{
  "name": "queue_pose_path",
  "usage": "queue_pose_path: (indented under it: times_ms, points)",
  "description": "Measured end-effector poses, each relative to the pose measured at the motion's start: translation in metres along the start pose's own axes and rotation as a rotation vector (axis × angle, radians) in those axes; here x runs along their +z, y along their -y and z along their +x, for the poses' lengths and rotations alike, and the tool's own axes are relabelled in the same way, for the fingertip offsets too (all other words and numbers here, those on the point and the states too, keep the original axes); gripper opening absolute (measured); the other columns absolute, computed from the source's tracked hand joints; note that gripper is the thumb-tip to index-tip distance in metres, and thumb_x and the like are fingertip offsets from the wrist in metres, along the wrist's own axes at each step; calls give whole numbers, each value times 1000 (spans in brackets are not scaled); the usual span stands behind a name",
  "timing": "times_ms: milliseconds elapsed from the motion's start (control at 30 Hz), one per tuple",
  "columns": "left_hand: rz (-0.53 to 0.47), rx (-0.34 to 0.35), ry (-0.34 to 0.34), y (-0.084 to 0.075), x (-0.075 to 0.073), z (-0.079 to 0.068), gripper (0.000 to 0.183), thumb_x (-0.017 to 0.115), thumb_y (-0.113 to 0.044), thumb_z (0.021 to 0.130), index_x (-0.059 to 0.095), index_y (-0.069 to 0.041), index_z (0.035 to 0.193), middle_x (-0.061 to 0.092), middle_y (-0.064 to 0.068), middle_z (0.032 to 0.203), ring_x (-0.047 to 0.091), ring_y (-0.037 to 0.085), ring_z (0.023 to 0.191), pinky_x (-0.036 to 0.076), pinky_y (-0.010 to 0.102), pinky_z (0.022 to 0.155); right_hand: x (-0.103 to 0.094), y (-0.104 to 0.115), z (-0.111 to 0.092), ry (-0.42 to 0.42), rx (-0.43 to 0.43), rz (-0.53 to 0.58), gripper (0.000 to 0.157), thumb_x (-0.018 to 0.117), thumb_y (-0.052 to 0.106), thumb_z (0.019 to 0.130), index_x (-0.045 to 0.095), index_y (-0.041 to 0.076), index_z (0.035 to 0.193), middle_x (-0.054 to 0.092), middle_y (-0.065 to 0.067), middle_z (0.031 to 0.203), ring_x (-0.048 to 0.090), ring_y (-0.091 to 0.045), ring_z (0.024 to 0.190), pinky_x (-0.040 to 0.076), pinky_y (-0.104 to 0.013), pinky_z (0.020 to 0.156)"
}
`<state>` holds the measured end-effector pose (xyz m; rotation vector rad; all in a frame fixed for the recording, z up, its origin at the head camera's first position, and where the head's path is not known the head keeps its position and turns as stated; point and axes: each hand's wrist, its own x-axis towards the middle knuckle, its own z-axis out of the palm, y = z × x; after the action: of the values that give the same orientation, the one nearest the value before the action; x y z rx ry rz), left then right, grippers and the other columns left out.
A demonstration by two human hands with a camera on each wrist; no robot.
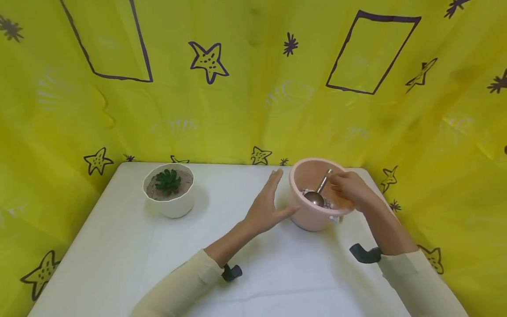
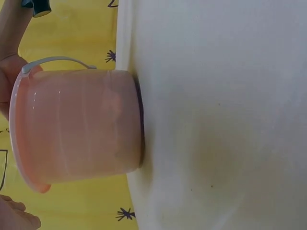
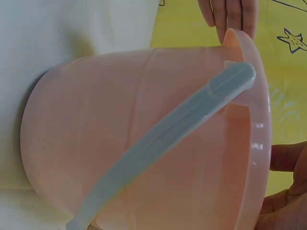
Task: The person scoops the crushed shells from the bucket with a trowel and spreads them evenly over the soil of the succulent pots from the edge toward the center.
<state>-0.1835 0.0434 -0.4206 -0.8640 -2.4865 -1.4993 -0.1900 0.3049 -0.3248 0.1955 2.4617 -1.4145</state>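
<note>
A pink bucket (image 1: 313, 220) stands at the back right of the table. Inside it a metal ladle (image 1: 315, 199) lies bowl-down on pale, speckled bits, its handle slanting up. My right hand (image 1: 350, 190) reaches over the right rim, its fingertips right beside the ladle's handle; I cannot tell whether they pinch it. Thumb and fingers of that hand (image 3: 288, 182) show past the rim in the right wrist view. At the bucket's left side my left hand (image 1: 263, 211) is spread, thumb close to the near rim and fingers pointing up.
A white pot (image 1: 174, 207) holding a green succulent (image 1: 168, 181) stands at the back left. The bucket's grey-blue bail handle (image 3: 163, 139) hangs down its side. A yellow patterned curtain (image 1: 237, 110) rises behind the white table (image 1: 130, 264).
</note>
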Motion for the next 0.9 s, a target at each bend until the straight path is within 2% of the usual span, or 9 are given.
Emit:
queue_pose_path:
  times_ms: [133, 267, 367, 433, 600, 767, 900]
  points:
    - [11, -8, 14, -1, 6, 5, 101, 79, -45, 92, 23, -9, 168, 22, 6, 174, 14, 26, 160, 27, 52, 123, 0, 1, 4, 22, -15, -23, 57, 41, 26, 114, 43, -22, 145, 32, -44, 156, 36, -57, 144, 35, -57, 118]
    - [14, 0, 10, 1, 11, 11, 103, 82, -42, 90, 23, -9, 168, 23, 7, 173, 15, 26, 160, 28, 53, 122, 0, 2, 8, 30, -2, -20, 45, 42, 26, 114, 56, -16, 121, 34, -42, 156, 37, -57, 144, 36, -57, 118]
    - [11, -8, 17, 3, 15, 14, 106, 84, -42, 89, 21, -12, 169, 22, 7, 174, 15, 28, 160, 29, 55, 122, 1, 2, 11, 26, 14, -19, 38, 43, 25, 113, 57, -10, 108, 34, -42, 156, 39, -57, 143, 38, -56, 117]
    - [8, -20, 27, 4, 17, 16, 107, 85, -43, 88, 21, -14, 169, 21, 6, 174, 15, 29, 160, 28, 56, 121, 3, 2, 13, 18, 24, -13, 38, 43, 24, 113, 56, -12, 113, 34, -42, 155, 40, -57, 142, 39, -56, 117]
    - [23, -30, 44, 4, 22, 18, 110, 85, -48, 87, 19, -17, 170, 20, 2, 174, 15, 31, 160, 29, 57, 121, 7, 0, 18, 4, 39, 1, 49, 45, 22, 111, 48, -21, 135, 35, -43, 154, 42, -57, 140, 40, -55, 116]
    - [64, -18, 53, 3, 25, 20, 113, 86, -49, 86, 18, -14, 170, 19, 6, 175, 13, 27, 160, 30, 55, 121, 10, -4, 23, -6, 16, 61, 46, 47, 19, 110, 48, -19, 136, 39, -42, 149, 46, -56, 137, 39, -57, 117]
    - [119, -9, 64, 3, 26, 22, 114, 85, -50, 87, 17, -12, 170, 18, 8, 174, 12, 27, 160, 31, 53, 121, 11, -9, 27, -28, 1, 88, 39, 48, 17, 110, 50, -15, 132, 55, -30, 130, 60, -41, 119, 43, -57, 114]
